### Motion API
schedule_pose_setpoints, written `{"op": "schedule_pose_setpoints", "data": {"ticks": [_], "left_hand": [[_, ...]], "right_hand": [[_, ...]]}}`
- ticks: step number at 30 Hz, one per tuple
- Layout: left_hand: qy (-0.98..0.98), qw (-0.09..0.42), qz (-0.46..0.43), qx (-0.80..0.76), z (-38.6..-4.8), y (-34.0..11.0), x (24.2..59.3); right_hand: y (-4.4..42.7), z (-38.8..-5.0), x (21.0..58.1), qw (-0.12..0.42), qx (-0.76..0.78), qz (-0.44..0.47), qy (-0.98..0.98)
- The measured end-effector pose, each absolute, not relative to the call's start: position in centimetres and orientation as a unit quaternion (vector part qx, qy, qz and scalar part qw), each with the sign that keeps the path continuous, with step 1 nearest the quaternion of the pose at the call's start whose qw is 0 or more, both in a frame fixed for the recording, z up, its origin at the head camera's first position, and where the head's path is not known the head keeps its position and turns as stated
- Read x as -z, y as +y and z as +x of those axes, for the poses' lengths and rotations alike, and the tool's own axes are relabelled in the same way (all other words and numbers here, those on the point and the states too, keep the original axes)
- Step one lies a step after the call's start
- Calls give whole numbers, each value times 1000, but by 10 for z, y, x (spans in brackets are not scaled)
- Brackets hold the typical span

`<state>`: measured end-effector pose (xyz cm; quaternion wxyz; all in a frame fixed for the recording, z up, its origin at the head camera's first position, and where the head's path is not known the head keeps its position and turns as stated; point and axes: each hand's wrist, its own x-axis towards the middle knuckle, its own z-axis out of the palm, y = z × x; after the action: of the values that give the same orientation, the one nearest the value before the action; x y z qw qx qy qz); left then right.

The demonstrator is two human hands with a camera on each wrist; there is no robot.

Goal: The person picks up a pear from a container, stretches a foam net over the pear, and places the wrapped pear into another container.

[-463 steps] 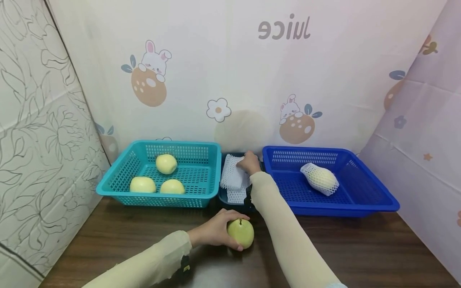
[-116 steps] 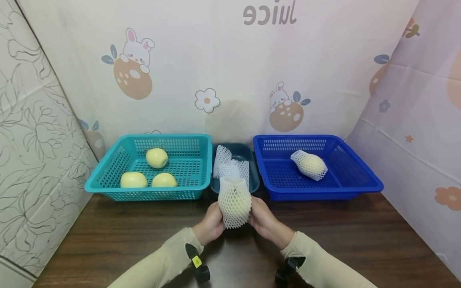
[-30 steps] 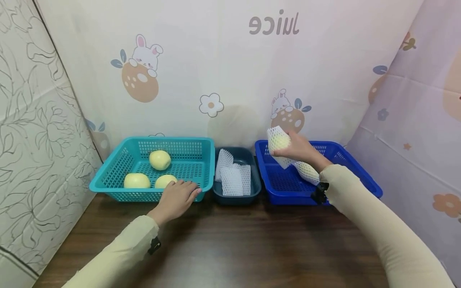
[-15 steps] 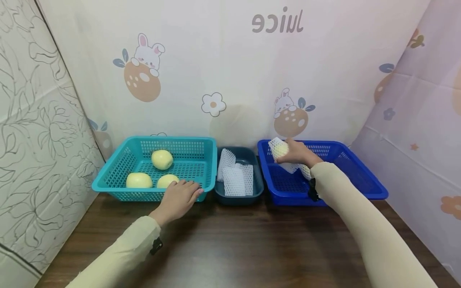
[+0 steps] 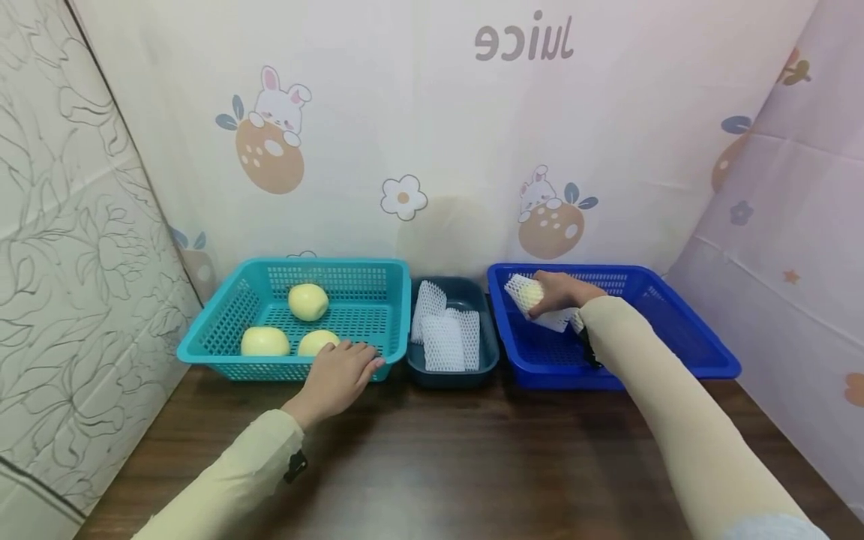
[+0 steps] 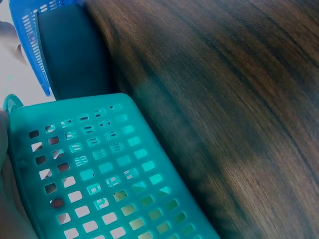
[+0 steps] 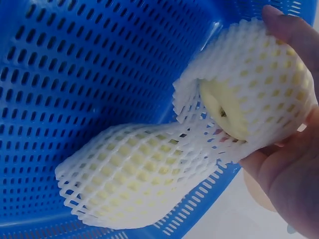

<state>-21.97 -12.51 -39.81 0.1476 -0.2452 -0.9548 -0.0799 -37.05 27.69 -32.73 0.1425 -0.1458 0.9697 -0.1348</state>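
Note:
My right hand [image 5: 562, 289] holds a pale yellow round fruit [image 5: 533, 295] in a white foam net, low inside the blue basket [image 5: 695, 337]. In the right wrist view the thumb and fingers grip the netted fruit [image 7: 274, 79] from the side. The fruit's dimpled end shows at the net's mouth. Below it a second netted fruit [image 7: 124, 174] lies in the basket, and the two nets meet or overlap. My left hand [image 5: 340, 375] rests on the front rim of the teal basket [image 5: 223, 360], fingers loosely draped over it near a bare fruit [image 5: 319, 343].
Two more bare fruits, one at the back [image 5: 308, 302] and one at the front left [image 5: 265, 342], lie in the teal basket. Between the baskets a dark tray [image 5: 420, 373] holds several foam nets [image 5: 442, 343]. A patterned cloth [image 5: 445, 135] hangs behind the wooden table [image 5: 472, 465].
Earlier both hands held the netted fruit over the table. The right hand has since carried it over the blue basket and lowered it inside. The left hand has moved to the teal basket's rim.

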Motion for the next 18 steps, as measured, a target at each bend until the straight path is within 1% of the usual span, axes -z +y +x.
{"op": "schedule_pose_setpoints", "data": {"ticks": [9, 13, 18], "left_hand": [[-959, 143, -231, 81, -219, -125, 397], [-959, 144, -229, 78, -220, -124, 397], [-960, 140, -232, 70, -221, -124, 398]], "right_hand": [[274, -384, 336, 155, 136, -132, 970], [274, -387, 345, 156, 135, -123, 971], [273, -389, 359, 165, 110, -142, 970]]}}
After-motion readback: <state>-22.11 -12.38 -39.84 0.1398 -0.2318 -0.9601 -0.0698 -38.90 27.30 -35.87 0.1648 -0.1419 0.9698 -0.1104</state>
